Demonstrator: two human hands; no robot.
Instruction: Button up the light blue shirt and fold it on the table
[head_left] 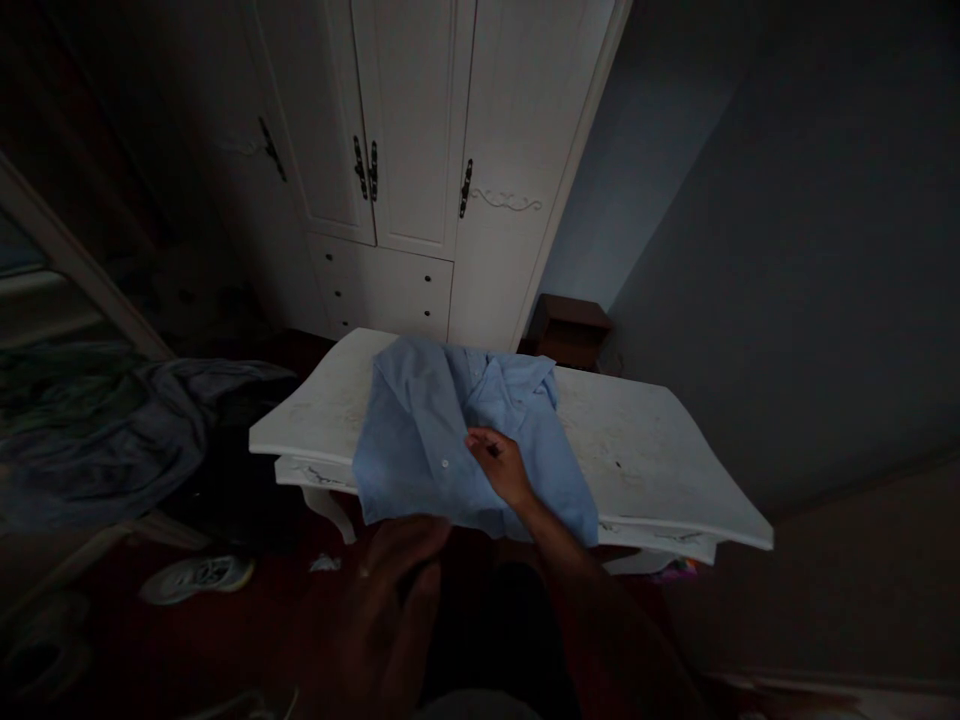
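"Starting with the cloth, where is the blue shirt (442, 430) placed?"

"It is spread across the middle of the white table (637, 430), with its near edge hung over the table's near side. A pale button (445, 463) is shown just left of the right hand (501, 465)."

"And how are the hands held?"

"The right is placed over the middle of the shirt, its fingers curled towards the thumb; whether cloth is pinched there cannot be told in such dim light. The left hand (401, 590) is blurred, but its thumb and fingers are parted, nothing is seen to be grasped, and it is held by the shirt's near left edge."

"How is such cloth best handled?"

"Lightly. Thin fabric is easily creased, so each layer is better drawn flat from the middle outward, without the far part being dragged. The overhanging edge should be steadied by the left hand, lest the shirt be pulled towards the near side. The loose folds at the far right should be straightened before any layer is pressed down."
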